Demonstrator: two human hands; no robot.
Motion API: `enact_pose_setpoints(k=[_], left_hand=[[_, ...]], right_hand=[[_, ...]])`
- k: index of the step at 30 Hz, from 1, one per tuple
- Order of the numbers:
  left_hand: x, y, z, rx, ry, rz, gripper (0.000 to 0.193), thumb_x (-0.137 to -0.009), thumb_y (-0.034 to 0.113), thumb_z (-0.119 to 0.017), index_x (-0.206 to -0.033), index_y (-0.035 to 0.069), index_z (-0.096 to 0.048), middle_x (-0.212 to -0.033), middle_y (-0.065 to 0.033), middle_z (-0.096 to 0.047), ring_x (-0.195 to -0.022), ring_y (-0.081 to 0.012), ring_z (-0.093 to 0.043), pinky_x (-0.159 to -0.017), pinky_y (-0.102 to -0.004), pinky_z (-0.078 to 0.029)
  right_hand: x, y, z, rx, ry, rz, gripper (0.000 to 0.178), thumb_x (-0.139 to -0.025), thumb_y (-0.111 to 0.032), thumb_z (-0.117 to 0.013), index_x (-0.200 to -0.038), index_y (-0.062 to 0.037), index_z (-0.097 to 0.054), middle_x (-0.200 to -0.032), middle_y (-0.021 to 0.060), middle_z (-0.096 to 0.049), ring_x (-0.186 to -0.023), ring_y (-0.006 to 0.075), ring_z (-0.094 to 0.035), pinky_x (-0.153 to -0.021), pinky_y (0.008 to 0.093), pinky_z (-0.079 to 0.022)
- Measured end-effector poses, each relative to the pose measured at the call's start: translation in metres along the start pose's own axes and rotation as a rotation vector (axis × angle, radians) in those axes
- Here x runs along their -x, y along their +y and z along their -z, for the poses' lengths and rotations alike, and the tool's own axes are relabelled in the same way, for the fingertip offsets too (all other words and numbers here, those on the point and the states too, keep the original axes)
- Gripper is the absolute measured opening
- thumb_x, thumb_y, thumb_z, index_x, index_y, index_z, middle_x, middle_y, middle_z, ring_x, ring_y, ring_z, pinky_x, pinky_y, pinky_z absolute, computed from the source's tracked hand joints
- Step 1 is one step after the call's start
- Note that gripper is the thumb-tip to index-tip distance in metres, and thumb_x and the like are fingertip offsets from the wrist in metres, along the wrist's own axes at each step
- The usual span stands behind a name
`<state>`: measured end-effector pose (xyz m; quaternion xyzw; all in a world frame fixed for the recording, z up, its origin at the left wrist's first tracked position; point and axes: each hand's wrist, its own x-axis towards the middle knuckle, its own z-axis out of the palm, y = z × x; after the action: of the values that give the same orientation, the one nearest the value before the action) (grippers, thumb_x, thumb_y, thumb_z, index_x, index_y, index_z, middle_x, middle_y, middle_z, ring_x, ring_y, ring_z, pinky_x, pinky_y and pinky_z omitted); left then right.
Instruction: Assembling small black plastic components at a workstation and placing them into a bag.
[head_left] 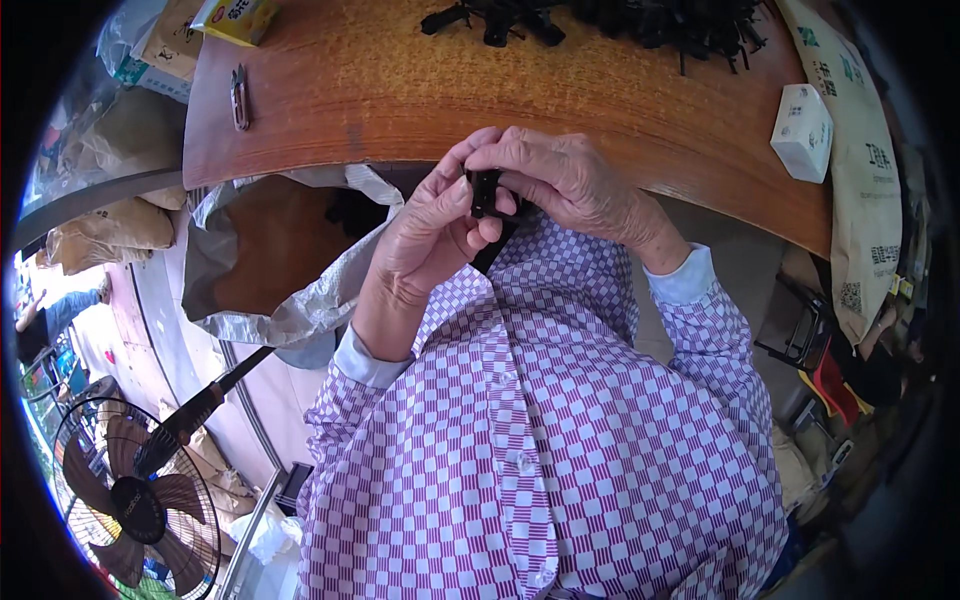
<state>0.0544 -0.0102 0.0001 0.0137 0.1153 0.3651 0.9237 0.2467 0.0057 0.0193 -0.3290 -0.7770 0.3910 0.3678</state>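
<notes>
In front of my chest, at the near edge of the wooden table, both my hands hold one small black piece, which looks like a plastic part. My left hand grips it from the left between thumb and fingers. From the right, my right hand closes on its upper and right side with thumb and forefinger. A dark strip shows just below the fingers; whether it joins the piece I cannot tell. Much of the piece is covered by my fingers.
Black parts lie heaped at the table's far side. Small snips and a yellow box are at left, a white box at right. An open sack hangs near left, above a fan. A printed sack drapes over the right edge.
</notes>
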Motion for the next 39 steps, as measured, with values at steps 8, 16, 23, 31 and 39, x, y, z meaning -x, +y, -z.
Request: enact_pose_setpoints(k=[8, 16, 23, 31, 39], left_hand=[[0.005, 0.015, -0.011, -0.832, 0.341, -0.293, 0.038, -0.086, 0.007, -0.065, -0.12, 0.004, -0.049, -0.091, -0.0082, -0.065, -0.072, -0.0111, -0.064, -0.061, -0.0178, -0.05], [0.0, 0.015, -0.005, -1.401, 0.439, -0.476, 0.029, -0.08, -0.005, -0.063, -0.104, 0.004, -0.049, -0.075, -0.0026, -0.059, -0.064, -0.0071, -0.055, -0.057, -0.022, -0.046], [-0.003, 0.017, -0.012, -1.542, 0.472, -0.442, 0.026, -0.078, -0.001, -0.064, -0.099, 0.004, -0.049, -0.072, -0.0108, -0.06, -0.063, -0.0169, -0.06, -0.057, -0.0279, -0.048], [-0.014, 0.007, -0.026, -1.923, 0.575, -0.529, 0.028, -0.077, 0.0, -0.064, -0.101, 0.005, -0.05, -0.084, -0.0164, -0.061, -0.073, -0.0308, -0.064, -0.062, -0.0355, -0.05], [-0.023, 0.008, -0.04, -1.09, 0.306, -0.534, 0.031, -0.092, 0.004, -0.051, -0.123, 0.004, -0.047, -0.09, -0.0043, -0.059, -0.073, -0.0119, -0.059, -0.062, -0.023, -0.046]], right_hand=[[-0.01, -0.023, -0.017, -0.199, 0.082, -0.475, 0.022, -0.099, -0.023, -0.046, -0.106, -0.0044, -0.054, -0.069, -0.0013, -0.047, -0.061, 0.0062, -0.045, -0.054, 0.0213, -0.038], [-0.019, -0.021, -0.038, -0.093, 0.039, -0.48, 0.023, -0.099, -0.022, -0.044, -0.095, -0.0008, -0.052, -0.063, 0.0046, -0.05, -0.056, 0.0114, -0.049, -0.05, 0.0274, -0.039], [-0.016, -0.018, -0.039, -0.07, 0.057, -0.433, 0.023, -0.099, -0.021, -0.044, -0.093, 0.0001, -0.052, -0.06, 0.0064, -0.049, -0.054, 0.0134, -0.05, -0.049, 0.0286, -0.039], [-0.007, -0.003, -0.042, -0.188, 0.211, -0.418, 0.018, -0.096, -0.017, -0.05, -0.096, 0.0008, -0.055, -0.066, 0.0111, -0.056, -0.056, 0.0159, -0.055, -0.052, 0.0315, -0.042], [0.004, -0.008, -0.016, -0.43, 0.423, -0.429, 0.022, -0.098, -0.024, -0.049, -0.103, -0.0037, -0.056, -0.074, -0.0028, -0.052, -0.054, 0.0015, -0.044, -0.045, 0.0154, -0.035]])
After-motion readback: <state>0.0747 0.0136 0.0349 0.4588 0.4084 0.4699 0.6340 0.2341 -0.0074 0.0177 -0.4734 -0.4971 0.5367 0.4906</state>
